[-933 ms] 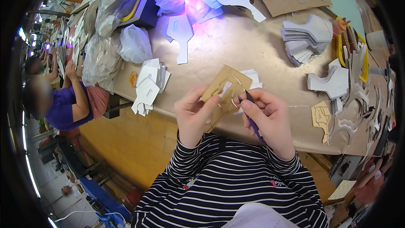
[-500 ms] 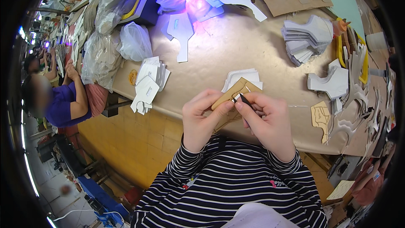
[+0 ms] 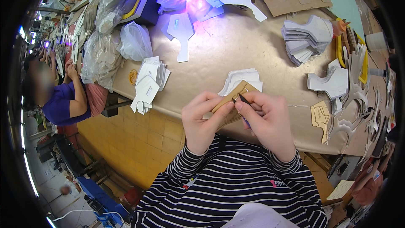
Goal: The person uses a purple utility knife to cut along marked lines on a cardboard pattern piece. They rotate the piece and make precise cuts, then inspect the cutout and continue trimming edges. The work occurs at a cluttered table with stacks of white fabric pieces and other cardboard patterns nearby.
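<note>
My left hand [image 3: 203, 120] grips a tan template [image 3: 238, 90] by its left part, thumb on top, and holds it tilted in front of my body. The template carries darker lines and cut slots. In my right hand [image 3: 270, 120], thumb and fingers pinch a dark pen-like tool [image 3: 244, 99], its point down at the template beside my left thumb. Both hands nearly meet there. The template's lower part is partly hidden behind my fingers. Just beyond it lies a small stack of white cut pieces [image 3: 238, 76] on the table.
On the brown-covered table [image 3: 236, 38] lie white piece stacks at left [image 3: 147, 85] and right [image 3: 308, 36]. Another tan template [image 3: 320, 118] rests near the right edge. Plastic bags [image 3: 135, 41] sit at the back left. A person in purple [image 3: 67, 101] works at far left.
The template and the tool have shifted slightly, with the tool's point still at the template. More of the white stack behind shows. The person at left has moved a little.
</note>
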Available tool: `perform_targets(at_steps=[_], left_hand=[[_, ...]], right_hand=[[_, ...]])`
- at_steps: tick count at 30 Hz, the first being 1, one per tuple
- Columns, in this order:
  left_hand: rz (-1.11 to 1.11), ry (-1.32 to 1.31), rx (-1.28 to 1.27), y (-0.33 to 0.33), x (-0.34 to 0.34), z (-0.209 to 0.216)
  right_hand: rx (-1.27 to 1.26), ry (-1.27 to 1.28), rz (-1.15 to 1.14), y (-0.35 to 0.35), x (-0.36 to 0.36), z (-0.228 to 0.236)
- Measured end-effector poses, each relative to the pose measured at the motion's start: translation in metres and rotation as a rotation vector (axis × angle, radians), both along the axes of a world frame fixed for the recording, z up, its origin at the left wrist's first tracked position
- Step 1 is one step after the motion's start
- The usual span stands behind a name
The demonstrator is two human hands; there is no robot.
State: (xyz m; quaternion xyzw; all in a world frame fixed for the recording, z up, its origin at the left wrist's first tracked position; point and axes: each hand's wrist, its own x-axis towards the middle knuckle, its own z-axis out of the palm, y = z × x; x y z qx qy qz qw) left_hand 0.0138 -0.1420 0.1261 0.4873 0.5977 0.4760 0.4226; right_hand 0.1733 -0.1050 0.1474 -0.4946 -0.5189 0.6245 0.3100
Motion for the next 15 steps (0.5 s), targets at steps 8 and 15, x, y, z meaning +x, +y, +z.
perform_targets(at_steps=[8,15], left_hand=[[0.144,-0.114,0.017,-0.003,0.013,0.000],[0.166,-0.132,0.018,-0.003,0.017,0.000]], right_hand=[[0.059,0.032,-0.145,-0.012,-0.012,0.000],[0.240,-0.026,-0.201,-0.016,-0.017,-0.011]])
